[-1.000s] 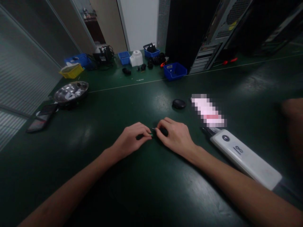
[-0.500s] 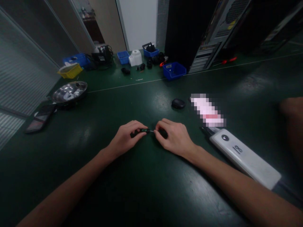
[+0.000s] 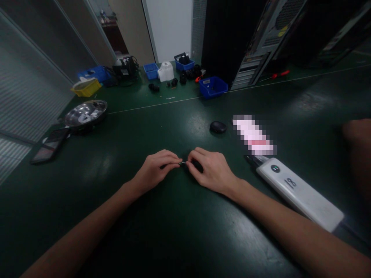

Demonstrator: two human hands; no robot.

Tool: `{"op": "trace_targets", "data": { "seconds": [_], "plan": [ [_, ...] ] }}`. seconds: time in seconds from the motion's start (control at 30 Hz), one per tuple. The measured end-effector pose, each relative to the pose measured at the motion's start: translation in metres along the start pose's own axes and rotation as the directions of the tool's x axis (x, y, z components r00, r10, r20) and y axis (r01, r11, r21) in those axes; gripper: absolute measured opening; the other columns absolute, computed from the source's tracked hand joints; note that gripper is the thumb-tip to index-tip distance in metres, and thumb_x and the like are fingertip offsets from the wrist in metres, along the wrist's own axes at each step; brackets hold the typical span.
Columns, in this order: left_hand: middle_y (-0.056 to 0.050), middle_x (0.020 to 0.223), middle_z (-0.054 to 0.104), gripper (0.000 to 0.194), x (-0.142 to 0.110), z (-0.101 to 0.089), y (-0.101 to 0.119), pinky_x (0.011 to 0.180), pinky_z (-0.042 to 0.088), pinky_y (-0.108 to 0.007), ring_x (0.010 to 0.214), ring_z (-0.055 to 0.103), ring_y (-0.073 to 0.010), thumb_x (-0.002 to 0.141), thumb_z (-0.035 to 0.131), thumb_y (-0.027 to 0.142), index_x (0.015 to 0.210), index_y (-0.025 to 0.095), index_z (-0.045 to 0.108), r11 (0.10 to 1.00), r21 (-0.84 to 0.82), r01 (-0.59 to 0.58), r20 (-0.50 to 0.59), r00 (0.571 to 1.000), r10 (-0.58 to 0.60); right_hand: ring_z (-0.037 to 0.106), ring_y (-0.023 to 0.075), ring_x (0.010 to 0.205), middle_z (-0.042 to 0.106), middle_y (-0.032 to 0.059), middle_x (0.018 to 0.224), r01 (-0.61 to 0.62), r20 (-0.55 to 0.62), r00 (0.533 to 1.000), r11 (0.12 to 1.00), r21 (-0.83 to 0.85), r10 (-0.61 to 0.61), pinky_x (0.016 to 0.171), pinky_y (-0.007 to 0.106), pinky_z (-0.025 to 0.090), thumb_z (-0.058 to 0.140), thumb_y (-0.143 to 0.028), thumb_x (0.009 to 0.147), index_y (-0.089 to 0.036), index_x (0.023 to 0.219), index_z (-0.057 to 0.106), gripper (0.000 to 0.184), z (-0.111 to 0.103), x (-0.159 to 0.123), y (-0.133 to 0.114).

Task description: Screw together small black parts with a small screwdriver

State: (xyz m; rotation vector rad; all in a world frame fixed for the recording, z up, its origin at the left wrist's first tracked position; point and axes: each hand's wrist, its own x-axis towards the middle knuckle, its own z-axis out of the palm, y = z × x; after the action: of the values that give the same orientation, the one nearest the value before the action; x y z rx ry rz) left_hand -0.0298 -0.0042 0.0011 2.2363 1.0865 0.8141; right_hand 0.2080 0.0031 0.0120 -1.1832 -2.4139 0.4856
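Note:
Over the green tabletop [image 3: 185, 224], my two hands almost meet, fingertips facing each other. My left hand [image 3: 159, 168] is closed in a pinch on a small dark piece with a bit of green, mostly covered by the fingers. Between the two sets of fingertips shows a thin, pale metal pin [image 3: 183, 163]. Its other end is between the thumb and forefinger of my right hand [image 3: 213, 170], which is also closed. What the pin belongs to is too small and hidden to tell. A black computer mouse [image 3: 218, 127] lies beyond my right hand.
Right of my right hand lie a white power bank [image 3: 301, 195] marked 18 and a phone [image 3: 253, 135] with a blurred screen. At left are a metal bowl [image 3: 100, 106] and a dark phone [image 3: 50, 146]. Blue bins [image 3: 213, 88] stand behind. Another person's hand [image 3: 358, 133] rests at right.
My left fingers have closed further over the dark-and-green piece, which showed more before. The fingertips of both hands have drawn slightly closer, leaving less of the pin visible.

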Motion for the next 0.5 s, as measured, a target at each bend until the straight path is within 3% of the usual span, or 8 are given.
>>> {"op": "trace_targets", "data": {
  "seconds": [0.3,0.5],
  "plan": [
    [-0.003,0.108,0.074,0.017,0.0013,0.0001,0.0044,0.089,0.058,-0.032,0.1,0.069,-0.0166,0.095,0.064,0.022,0.108,0.025,0.075,0.997,-0.073,-0.038,0.029,0.999,0.04,0.058,0.0141,0.076,0.064,0.0018,0.096,0.054,0.02,0.998,0.997,0.047,-0.055,0.066,0.028,0.036,0.047,-0.034,0.102,-0.021,0.1,0.063,0.021,0.0007,-0.0011,-0.0029],
    [-0.004,0.111,0.071,0.024,-0.0013,0.0026,0.0047,0.088,0.055,-0.034,0.101,0.064,-0.0164,0.097,0.062,0.021,0.119,0.025,0.071,0.998,0.043,-0.056,0.007,0.998,0.056,0.058,0.0141,0.075,0.064,0.0021,0.095,0.034,-0.031,0.999,0.997,0.066,-0.032,0.067,0.027,0.037,0.048,-0.034,0.102,-0.02,0.098,0.061,0.02,0.0034,-0.0009,0.0004]
  ]
}}
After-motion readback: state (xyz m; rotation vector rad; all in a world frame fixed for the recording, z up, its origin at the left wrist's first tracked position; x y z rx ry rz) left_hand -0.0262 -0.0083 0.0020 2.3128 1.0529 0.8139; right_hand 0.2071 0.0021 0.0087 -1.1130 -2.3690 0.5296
